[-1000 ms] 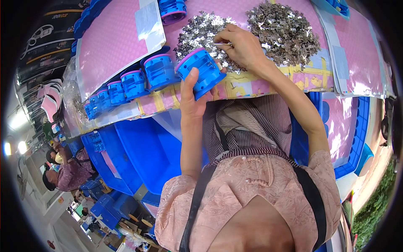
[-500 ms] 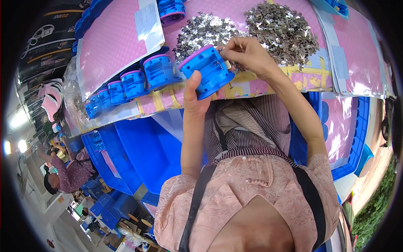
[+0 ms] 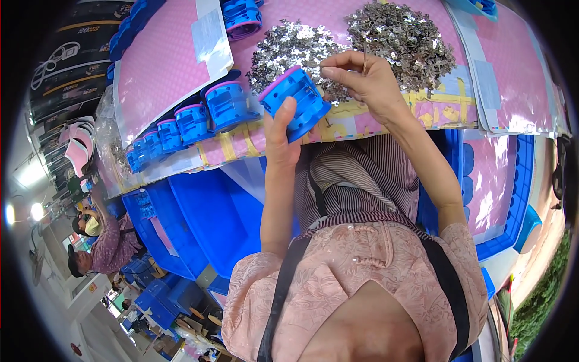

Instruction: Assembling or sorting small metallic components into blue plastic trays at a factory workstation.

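Left hand (image 3: 278, 136) clamps blue ribbed plastic housing (image 3: 295, 102), open face tilted toward right hand (image 3: 362, 81), just beside it, pinching thin metal strip (image 3: 365, 51) upright.

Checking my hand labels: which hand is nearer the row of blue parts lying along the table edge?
Left. The left hand, holding a blue housing, sits just beside the row of blue parts; the right hand is farther off, over the metal pieces.
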The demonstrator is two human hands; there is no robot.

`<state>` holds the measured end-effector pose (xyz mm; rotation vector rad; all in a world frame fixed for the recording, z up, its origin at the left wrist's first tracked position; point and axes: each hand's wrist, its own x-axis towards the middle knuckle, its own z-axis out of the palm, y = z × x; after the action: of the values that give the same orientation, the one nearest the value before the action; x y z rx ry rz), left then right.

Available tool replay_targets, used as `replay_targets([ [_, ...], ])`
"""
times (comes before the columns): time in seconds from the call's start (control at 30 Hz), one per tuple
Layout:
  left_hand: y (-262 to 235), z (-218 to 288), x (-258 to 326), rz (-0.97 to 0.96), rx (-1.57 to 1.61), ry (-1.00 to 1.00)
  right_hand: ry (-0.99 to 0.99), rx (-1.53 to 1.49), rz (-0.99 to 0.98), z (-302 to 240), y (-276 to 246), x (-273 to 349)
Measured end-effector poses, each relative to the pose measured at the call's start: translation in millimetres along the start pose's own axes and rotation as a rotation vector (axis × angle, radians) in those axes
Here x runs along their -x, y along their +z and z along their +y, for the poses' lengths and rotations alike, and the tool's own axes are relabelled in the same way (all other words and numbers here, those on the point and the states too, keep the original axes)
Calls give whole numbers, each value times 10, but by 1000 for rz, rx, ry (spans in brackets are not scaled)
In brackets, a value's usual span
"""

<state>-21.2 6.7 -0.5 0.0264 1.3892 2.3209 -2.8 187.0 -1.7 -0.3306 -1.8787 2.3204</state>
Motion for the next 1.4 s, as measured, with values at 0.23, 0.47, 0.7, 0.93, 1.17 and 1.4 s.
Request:
replay_targets([
  [0.23, 126, 16, 42, 31, -111, 43, 133, -97, -14, -31, 131, 168],
  [0.47, 180, -13, 121, 44, -187, 5, 117, -49, 46, 64, 128, 190],
  [0.7, 185, -187, 107, 86, -305, 158, -144, 163, 110, 49, 121, 177],
  [0.93, 308, -82, 121, 132, -333, 245, -670, 700, 116, -171, 184, 276],
  [1.17, 27, 421, -65, -138, 27, -80, -129, -89, 102, -233, 181, 252],
  [1.4, -313, 1351, -1369, -59, -102, -76, -113, 27, -5, 114, 167, 239],
])
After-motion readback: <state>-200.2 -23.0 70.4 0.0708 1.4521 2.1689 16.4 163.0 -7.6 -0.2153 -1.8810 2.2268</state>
